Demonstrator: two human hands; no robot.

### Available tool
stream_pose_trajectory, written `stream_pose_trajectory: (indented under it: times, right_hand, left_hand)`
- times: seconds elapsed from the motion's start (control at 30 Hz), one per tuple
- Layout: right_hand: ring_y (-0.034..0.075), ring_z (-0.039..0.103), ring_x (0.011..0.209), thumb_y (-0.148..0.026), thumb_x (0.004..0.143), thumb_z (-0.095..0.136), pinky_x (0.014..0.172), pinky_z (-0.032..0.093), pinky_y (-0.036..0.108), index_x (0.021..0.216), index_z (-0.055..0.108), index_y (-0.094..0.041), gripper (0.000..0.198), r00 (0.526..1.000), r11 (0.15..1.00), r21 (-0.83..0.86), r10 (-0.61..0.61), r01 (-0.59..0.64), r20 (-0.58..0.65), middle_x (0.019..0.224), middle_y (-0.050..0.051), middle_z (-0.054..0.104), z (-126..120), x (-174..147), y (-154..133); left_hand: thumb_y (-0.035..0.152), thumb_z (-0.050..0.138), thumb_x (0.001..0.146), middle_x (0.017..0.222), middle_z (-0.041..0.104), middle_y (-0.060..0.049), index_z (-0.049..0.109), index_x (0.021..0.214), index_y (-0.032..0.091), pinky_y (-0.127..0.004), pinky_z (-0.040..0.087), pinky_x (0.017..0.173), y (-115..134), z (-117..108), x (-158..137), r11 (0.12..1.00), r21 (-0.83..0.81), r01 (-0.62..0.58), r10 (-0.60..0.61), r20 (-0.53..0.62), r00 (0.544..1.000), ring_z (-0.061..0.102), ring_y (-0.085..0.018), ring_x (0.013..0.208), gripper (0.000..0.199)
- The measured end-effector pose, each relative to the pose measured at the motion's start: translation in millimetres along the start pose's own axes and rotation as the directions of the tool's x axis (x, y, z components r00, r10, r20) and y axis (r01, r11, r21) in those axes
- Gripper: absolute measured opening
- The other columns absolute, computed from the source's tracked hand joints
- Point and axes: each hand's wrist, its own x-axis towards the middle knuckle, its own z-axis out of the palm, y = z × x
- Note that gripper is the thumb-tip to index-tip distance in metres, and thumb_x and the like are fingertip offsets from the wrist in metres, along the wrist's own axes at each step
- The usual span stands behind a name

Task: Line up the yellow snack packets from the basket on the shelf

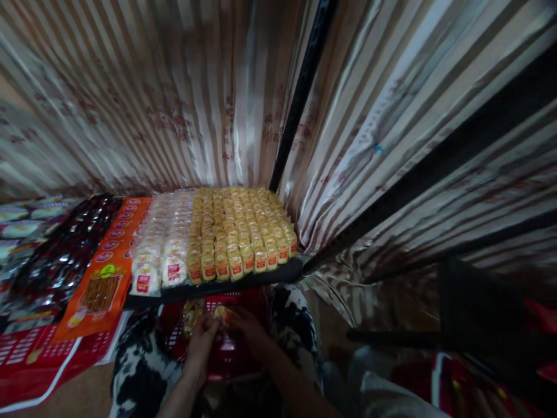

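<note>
Above a red plastic basket (pixel 230 363) between the knees, my left hand (pixel 204 332) is closed at one side of a small clear-wrapped snack packet (pixel 223 315) with orange print. My right hand (pixel 249 325) grips the packet's other side; its fingers are dim and partly hidden. More yellowish packets (pixel 191 316) lie inside the basket, left of the held one. Just beyond, rows of yellow wrapped snacks (pixel 235 238) with red labels stand on a black shelf (pixel 256 277). White wrapped snacks (pixel 161 249) are lined up beside them on the left.
Orange snack bags (pixel 102 278) and dark shiny packs (pixel 56 255) lie left of the white rows. Another red basket (pixel 47 354) stands at lower left. A black post (pixel 304 87) and slanting beam (pixel 391 191) stand against the striped sheeting (pixel 209 93).
</note>
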Motion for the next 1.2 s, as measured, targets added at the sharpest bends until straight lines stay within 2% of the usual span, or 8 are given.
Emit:
stream_pose_trajectory:
  times: [0.13, 0.23, 0.3, 0.43, 0.6, 0.67, 1.0, 1.2]
  right_hand:
    - [0.015, 0.060, 0.068, -0.036, 0.054, 0.072, 0.070, 0.046, 0.030, 0.088, 0.061, -0.019, 0.040, 0.993, 0.993, -0.018, -0.117, 0.118, 0.033, 0.077, 0.000, 0.065, -8.3, -12.9, -16.5]
    - [0.020, 0.060, 0.083, -0.040, 0.063, 0.066, 0.082, 0.046, 0.036, 0.093, 0.060, -0.020, 0.036, 0.936, 0.912, -0.226, -0.353, 0.342, -0.008, 0.090, 0.003, 0.064, -15.0, -21.0, -30.4]
    - [0.022, 0.056, 0.097, -0.039, 0.072, 0.060, 0.091, 0.042, 0.040, 0.099, 0.060, -0.020, 0.033, 0.800, 0.734, -0.475, -0.592, 0.486, -0.096, 0.102, 0.007, 0.061, -19.3, -29.2, -39.7]
    - [0.023, 0.047, 0.111, -0.030, 0.084, 0.046, 0.098, 0.038, 0.043, 0.113, 0.054, -0.020, 0.032, 0.444, 0.372, -0.783, -0.885, 0.498, -0.138, 0.115, 0.012, 0.052, -25.4, -47.7, -55.4]
    - [0.023, 0.045, 0.116, -0.024, 0.088, 0.039, 0.098, 0.039, 0.045, 0.122, 0.047, -0.019, 0.035, 0.270, 0.169, -0.843, -0.962, 0.511, -0.029, 0.120, 0.013, 0.050, -31.7, -56.1, -65.5]
    - [0.024, 0.042, 0.121, -0.023, 0.089, 0.038, 0.100, 0.037, 0.047, 0.127, 0.043, -0.019, 0.038, 0.254, 0.156, -0.847, -0.967, 0.508, -0.025, 0.126, 0.013, 0.047, -37.1, -54.4, -66.4]
    - [0.023, 0.030, 0.132, -0.033, 0.093, 0.028, 0.105, 0.031, 0.047, 0.136, 0.033, -0.016, 0.047, 0.362, 0.356, -0.788, -0.914, 0.503, -0.182, 0.142, 0.014, 0.034, -67.6, -36.4, -76.5]
    - [0.025, 0.028, 0.133, -0.036, 0.091, 0.030, 0.104, 0.031, 0.049, 0.138, 0.029, -0.012, 0.053, 0.319, 0.266, -0.820, -0.941, 0.507, -0.108, 0.143, 0.016, 0.031, -79.3, -14.7, -70.5]
  left_hand:
    - [0.057, 0.061, 0.058, 0.072, 0.063, -0.003, 0.056, 0.087, 0.016, -0.027, 0.049, 0.059, 28.0, 12.3, -8.6, 0.989, -0.022, -0.147, 0.148, 0.035, 0.988, 0.060, -0.016, 0.063, 0.051]
    - [0.051, 0.058, 0.064, 0.076, 0.064, -0.002, 0.058, 0.088, 0.017, -0.028, 0.049, 0.068, 53.7, 24.9, -13.1, 0.931, 0.110, -0.348, 0.344, 0.055, 0.937, 0.061, -0.017, 0.070, 0.041]
    - [0.042, 0.055, 0.067, 0.080, 0.064, -0.002, 0.058, 0.093, 0.017, -0.028, 0.048, 0.071, 71.3, 35.2, -16.1, 0.877, 0.185, -0.442, 0.440, 0.055, 0.896, 0.060, -0.016, 0.072, 0.035]
    - [0.031, 0.051, 0.072, 0.081, 0.061, -0.002, 0.057, 0.099, 0.017, -0.026, 0.048, 0.066, 104.2, 61.2, -18.2, 0.779, 0.242, -0.579, 0.571, 0.109, 0.814, 0.058, -0.014, 0.069, 0.031]
    - [0.026, 0.052, 0.076, 0.091, 0.062, -0.004, 0.057, 0.105, 0.016, -0.028, 0.047, 0.077, 137.4, 100.9, -12.8, 0.662, 0.331, -0.673, 0.648, 0.198, 0.735, 0.059, -0.015, 0.080, 0.030]
    - [0.023, 0.053, 0.077, 0.095, 0.062, -0.005, 0.057, 0.106, 0.016, -0.030, 0.045, 0.081, 145.9, 117.4, -11.1, 0.612, 0.396, -0.685, 0.654, 0.234, 0.720, 0.058, -0.016, 0.087, 0.030]
    - [0.015, 0.049, 0.080, 0.106, 0.061, -0.009, 0.054, 0.112, 0.015, -0.032, 0.043, 0.088, 155.5, 174.0, -2.2, 0.456, 0.477, -0.751, 0.668, 0.374, 0.644, 0.055, -0.019, 0.102, 0.032]
    - [0.017, 0.045, 0.083, 0.107, 0.060, -0.009, 0.054, 0.110, 0.015, -0.030, 0.041, 0.092, 154.9, 186.8, 3.3, 0.369, 0.549, -0.750, 0.651, 0.423, 0.630, 0.053, -0.019, 0.103, 0.028]
